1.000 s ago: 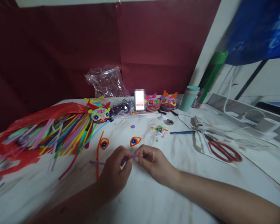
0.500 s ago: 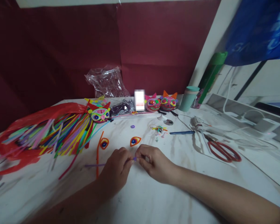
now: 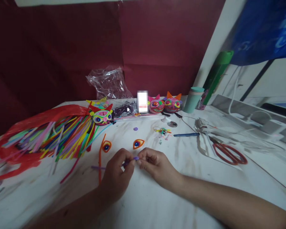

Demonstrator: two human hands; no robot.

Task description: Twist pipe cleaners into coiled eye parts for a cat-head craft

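Between the fingertips of my left hand (image 3: 119, 173) and my right hand (image 3: 156, 165) is a small purple coil (image 3: 136, 158), pinched from both sides. A purple strip (image 3: 97, 167) sticks out to the left of my left hand and crosses an orange strip (image 3: 100, 156) on the table. Beyond my hands lie two eye shapes with blue centres, a round-ended one (image 3: 106, 146) on the left and an orange-edged pointed one (image 3: 138, 144). A separate purple coil (image 3: 135, 128) lies farther back.
Coloured strips (image 3: 62, 136) on red plastic (image 3: 45, 111) spread over the left. Decorated cat-like heads (image 3: 102, 117) (image 3: 173, 103) stand at the back. At right are red-handled scissors (image 3: 230, 154), a blue pen-like tool (image 3: 186, 135), a green cup (image 3: 193, 100) and cables (image 3: 231, 135).
The purple coil between my fingertips has risen slightly and shows more. My left fingers have shifted up a little, and the purple strip's end has moved slightly right.
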